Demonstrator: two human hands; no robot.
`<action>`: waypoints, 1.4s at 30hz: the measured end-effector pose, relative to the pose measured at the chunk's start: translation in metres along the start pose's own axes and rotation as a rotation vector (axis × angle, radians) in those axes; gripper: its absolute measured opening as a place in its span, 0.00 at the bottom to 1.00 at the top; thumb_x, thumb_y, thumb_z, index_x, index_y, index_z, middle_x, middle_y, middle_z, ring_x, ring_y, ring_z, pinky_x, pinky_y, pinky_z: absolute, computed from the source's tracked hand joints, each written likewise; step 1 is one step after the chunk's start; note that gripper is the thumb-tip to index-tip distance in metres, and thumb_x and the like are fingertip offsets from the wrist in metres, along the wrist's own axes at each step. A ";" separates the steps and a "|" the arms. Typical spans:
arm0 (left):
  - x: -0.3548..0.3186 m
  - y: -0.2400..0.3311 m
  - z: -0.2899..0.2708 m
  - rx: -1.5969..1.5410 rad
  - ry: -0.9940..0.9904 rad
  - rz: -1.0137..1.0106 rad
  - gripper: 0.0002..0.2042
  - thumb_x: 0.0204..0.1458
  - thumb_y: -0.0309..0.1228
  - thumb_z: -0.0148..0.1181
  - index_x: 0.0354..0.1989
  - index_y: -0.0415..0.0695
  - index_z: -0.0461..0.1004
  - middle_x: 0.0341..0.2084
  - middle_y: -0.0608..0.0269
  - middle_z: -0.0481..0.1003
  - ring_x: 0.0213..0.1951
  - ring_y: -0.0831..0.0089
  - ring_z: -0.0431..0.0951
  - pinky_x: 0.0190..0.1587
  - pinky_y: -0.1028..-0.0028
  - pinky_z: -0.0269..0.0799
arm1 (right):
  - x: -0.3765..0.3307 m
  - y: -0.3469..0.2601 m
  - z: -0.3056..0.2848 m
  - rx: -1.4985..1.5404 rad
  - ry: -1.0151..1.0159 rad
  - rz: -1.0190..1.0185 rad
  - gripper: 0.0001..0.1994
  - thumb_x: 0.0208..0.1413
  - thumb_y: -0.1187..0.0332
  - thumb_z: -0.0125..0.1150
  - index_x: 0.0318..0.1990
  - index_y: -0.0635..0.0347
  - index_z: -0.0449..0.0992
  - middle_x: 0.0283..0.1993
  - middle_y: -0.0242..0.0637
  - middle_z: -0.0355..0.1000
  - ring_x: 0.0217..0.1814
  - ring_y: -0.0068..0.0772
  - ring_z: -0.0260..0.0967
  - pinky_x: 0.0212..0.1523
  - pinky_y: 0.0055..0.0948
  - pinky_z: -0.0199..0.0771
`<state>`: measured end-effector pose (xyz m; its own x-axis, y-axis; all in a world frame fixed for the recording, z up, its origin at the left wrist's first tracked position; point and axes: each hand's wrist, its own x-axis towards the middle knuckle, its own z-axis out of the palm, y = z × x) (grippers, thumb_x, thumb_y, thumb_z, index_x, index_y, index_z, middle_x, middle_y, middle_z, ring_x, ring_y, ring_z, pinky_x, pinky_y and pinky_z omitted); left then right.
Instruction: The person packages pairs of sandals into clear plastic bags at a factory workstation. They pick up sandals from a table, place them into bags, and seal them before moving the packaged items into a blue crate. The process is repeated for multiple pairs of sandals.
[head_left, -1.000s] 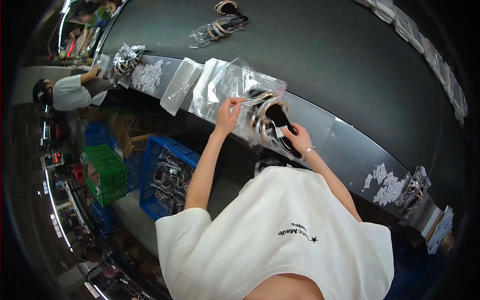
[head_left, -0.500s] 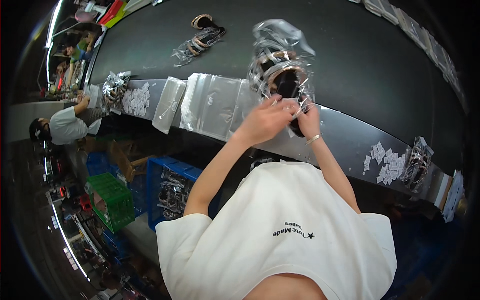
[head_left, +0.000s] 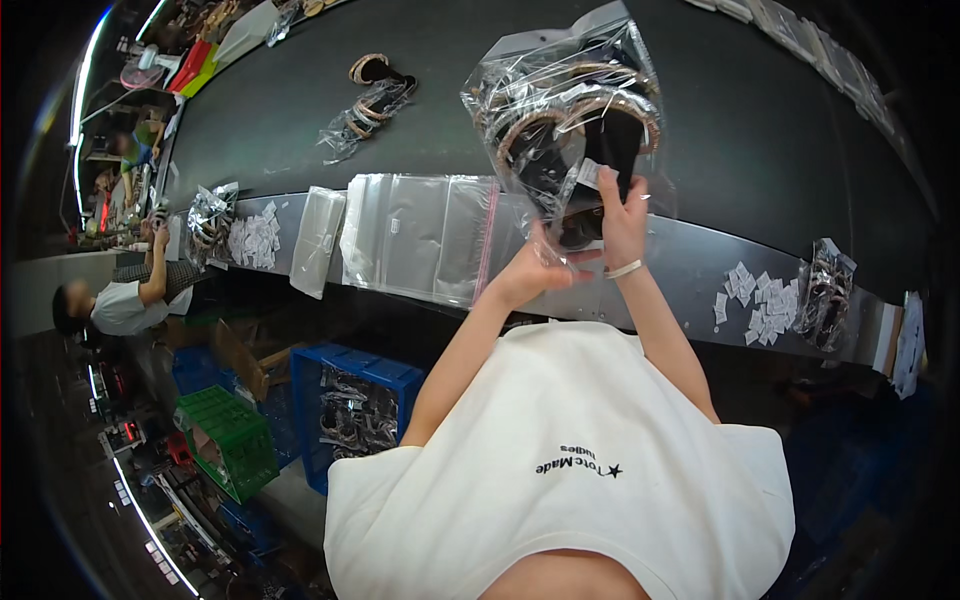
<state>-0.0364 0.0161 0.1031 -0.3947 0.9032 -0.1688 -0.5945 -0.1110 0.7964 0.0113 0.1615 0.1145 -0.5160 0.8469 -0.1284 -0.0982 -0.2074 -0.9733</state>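
Observation:
A pair of black sandals with beaded, sparkly straps (head_left: 612, 135) is inside a clear plastic bag (head_left: 515, 55), raised over the bench's near edge. My right hand (head_left: 625, 222) is closed on the bagged sandals at their lower right, thumb on the front. A small white tag (head_left: 590, 175) shows beside that thumb. My left hand (head_left: 540, 272) is at the bag's lower left corner, its thumb up against the plastic and its fingers stretched out below. Whether it bears any weight is unclear.
Flat clear bags (head_left: 415, 235) lie left of my hands on the metal ledge. Small white tags (head_left: 255, 238) form piles on both sides. Another sandal pair (head_left: 375, 105) rests on the dark belt (head_left: 270, 110). A blue crate (head_left: 395, 365) and green crate (head_left: 225, 440) stand lower left, near a co-worker (head_left: 130, 300).
The bagged sandals have turned and spread out more toward me. My left hand has moved down from the sandals to the bag's lower corner. My right hand's thumb now shows on the front.

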 end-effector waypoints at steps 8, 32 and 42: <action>-0.003 -0.105 -0.021 -0.200 0.304 -0.239 0.16 0.48 0.17 0.51 0.46 0.35 0.61 0.37 0.54 0.72 0.37 0.67 0.76 0.40 0.72 0.74 | -0.011 0.131 -0.101 -0.582 -0.163 -0.059 0.45 0.28 0.61 0.74 0.56 0.66 0.56 0.46 0.45 0.67 0.46 0.34 0.66 0.47 0.29 0.66; 0.001 -0.100 -0.024 0.260 0.709 -0.226 0.12 0.46 0.25 0.42 0.23 0.33 0.73 0.20 0.51 0.75 0.19 0.62 0.77 0.17 0.67 0.74 | -0.039 0.116 -0.107 -1.076 -1.131 -0.296 0.08 0.45 0.70 0.56 0.29 0.67 0.68 0.24 0.50 0.66 0.27 0.51 0.63 0.29 0.41 0.62; -0.007 -0.112 -0.044 0.577 0.835 -0.097 0.13 0.44 0.27 0.44 0.17 0.36 0.75 0.14 0.49 0.73 0.18 0.64 0.76 0.24 0.67 0.72 | -0.040 0.106 -0.027 -0.898 -1.025 -0.300 0.06 0.41 0.76 0.57 0.28 0.67 0.69 0.27 0.46 0.66 0.31 0.47 0.63 0.34 0.39 0.62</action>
<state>0.0023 0.0036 -0.0098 -0.8566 0.2954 -0.4231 -0.3087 0.3636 0.8789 0.0448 0.1193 0.0116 -0.9967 -0.0094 -0.0808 0.0570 0.6272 -0.7767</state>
